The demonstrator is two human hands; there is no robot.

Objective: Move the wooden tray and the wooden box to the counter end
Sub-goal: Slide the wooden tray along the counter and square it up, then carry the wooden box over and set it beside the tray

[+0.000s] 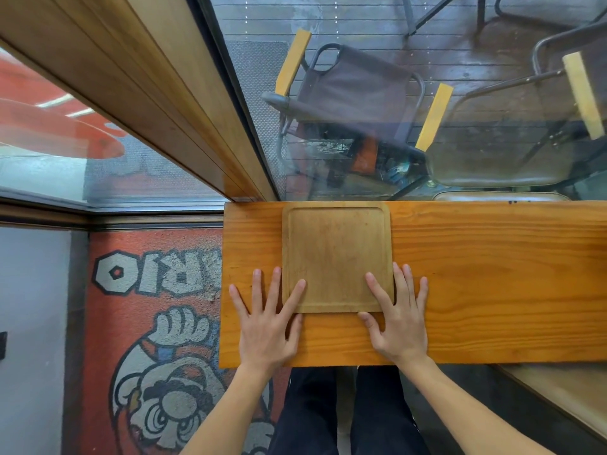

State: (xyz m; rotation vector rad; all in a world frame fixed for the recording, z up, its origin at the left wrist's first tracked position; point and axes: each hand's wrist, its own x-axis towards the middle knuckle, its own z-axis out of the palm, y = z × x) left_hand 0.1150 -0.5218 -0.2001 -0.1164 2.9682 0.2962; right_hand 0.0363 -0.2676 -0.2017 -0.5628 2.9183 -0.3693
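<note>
A square wooden tray (336, 251) with a shallow raised rim lies flat on the orange wooden counter (492, 274), close to the counter's left end and against the window side. My left hand (266, 323) rests flat at the tray's near left corner, fingers spread, with the index finger on the tray. My right hand (399, 320) lies flat at the near right corner, fingers spread over the tray's rim and the counter. Neither hand grips anything. No wooden box is in view.
The counter's left end (223, 284) drops to a floor mat with a cartoon print (157, 323). A glass window (394, 110) borders the far edge, with chairs outside. A wooden window frame (147, 93) runs diagonally at upper left. My legs are below the counter.
</note>
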